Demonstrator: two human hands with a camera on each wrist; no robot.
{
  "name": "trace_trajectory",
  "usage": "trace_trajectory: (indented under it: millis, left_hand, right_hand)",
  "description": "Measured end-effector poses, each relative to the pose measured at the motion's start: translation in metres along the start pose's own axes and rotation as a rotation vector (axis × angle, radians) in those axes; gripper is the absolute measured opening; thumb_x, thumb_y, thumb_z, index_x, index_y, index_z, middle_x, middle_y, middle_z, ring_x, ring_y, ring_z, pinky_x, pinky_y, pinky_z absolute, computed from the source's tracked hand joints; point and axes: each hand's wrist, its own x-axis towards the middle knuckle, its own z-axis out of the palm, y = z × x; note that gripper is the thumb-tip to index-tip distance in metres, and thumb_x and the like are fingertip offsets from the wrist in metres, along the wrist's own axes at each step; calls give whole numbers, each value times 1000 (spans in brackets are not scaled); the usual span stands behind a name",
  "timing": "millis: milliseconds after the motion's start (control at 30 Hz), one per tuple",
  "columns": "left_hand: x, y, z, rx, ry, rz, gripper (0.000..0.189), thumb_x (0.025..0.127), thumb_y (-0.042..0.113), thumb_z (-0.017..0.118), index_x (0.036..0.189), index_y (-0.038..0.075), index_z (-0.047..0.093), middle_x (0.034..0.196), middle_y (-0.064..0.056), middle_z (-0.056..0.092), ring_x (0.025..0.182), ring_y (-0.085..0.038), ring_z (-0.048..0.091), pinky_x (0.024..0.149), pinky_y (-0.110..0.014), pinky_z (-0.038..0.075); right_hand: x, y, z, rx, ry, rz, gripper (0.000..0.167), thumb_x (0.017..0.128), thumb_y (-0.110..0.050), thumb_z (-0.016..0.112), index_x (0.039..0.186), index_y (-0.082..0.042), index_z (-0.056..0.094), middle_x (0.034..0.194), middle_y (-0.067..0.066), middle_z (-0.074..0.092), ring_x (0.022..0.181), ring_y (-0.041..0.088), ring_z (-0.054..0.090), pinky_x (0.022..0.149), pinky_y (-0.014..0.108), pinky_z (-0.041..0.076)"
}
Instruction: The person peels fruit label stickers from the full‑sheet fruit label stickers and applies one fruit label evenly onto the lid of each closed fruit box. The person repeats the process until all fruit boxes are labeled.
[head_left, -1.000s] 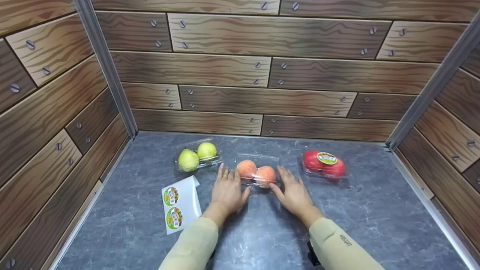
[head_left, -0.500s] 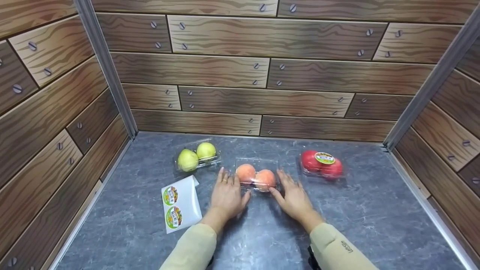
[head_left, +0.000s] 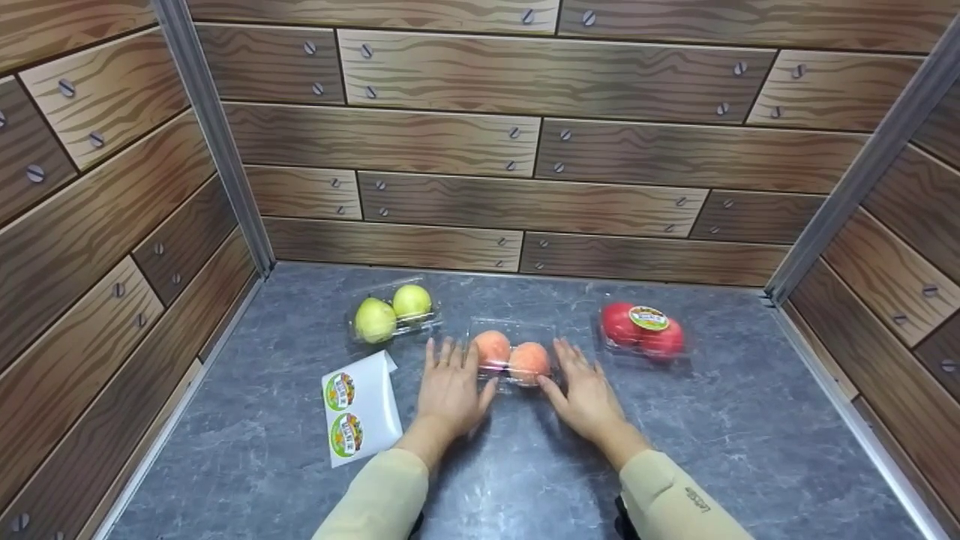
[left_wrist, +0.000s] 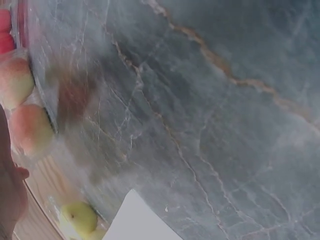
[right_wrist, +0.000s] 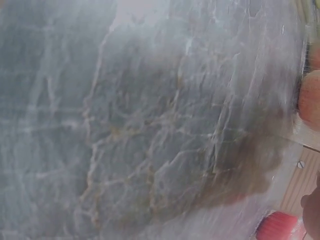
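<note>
In the head view, a clear plastic clamshell (head_left: 517,328) with two peaches (head_left: 529,363) inside lies on the table between my hands. At its left side rests my left hand (head_left: 452,390), fingers extended forward and slightly spread. My right hand (head_left: 590,396) is at the right side, fingers straight, with the thumb at the front right corner. The left wrist view shows part of the left hand (left_wrist: 11,195) at its edge, beside the peaches (left_wrist: 30,129). A sliver of the right hand (right_wrist: 312,212) appears in the right wrist view near a peach (right_wrist: 311,100).
Back left, another clamshell holds two yellow-green fruits (head_left: 376,320). A third, with red fruits (head_left: 621,322) and a round label (head_left: 649,318) on its lid, stands at the right. A white sheet (head_left: 382,412) with two round stickers (head_left: 346,435) lies left of the left hand.
The clamshell of peaches has slid a little toward me, both hands staying at its sides. The left hand's fingers have since spread slightly and shifted left.
</note>
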Motion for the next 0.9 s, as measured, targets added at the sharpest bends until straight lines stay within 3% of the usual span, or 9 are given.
trace_trajectory:
  millis: [100,367,700,900]
  left_hand:
    - [3,-3,3,-58,-20,-33,75,106,60,47,158,6,48,156,-17,55,150,-41,43,126,-64,19]
    - [1,-5,10,-170,-12,-67,69,107,56,50,157,8,52,154,-17,57,148,-43,45,124,-63,27]
    - [-6,1,10,-143,-37,-75,69,108,57,47,158,10,51,156,-16,56,150,-41,43,125,-60,26]
    - [-18,4,11,-136,7,-80,68,107,57,48,156,10,53,152,-16,59,147,-41,47,124,-59,30]
  right_hand:
    - [0,-1,3,8,9,-2,70,108,-40,60,161,0,39,165,24,39,152,46,37,123,67,26]
    - [-4,-1,6,49,-8,21,70,109,-41,58,164,-3,37,167,22,36,153,44,35,122,69,25]
    - [-13,-1,6,93,-26,56,69,110,-39,57,167,-8,32,170,18,31,150,46,39,121,69,26]
    - [-21,-3,8,107,-11,51,69,110,-38,57,167,-9,32,170,18,32,149,45,40,121,69,27]
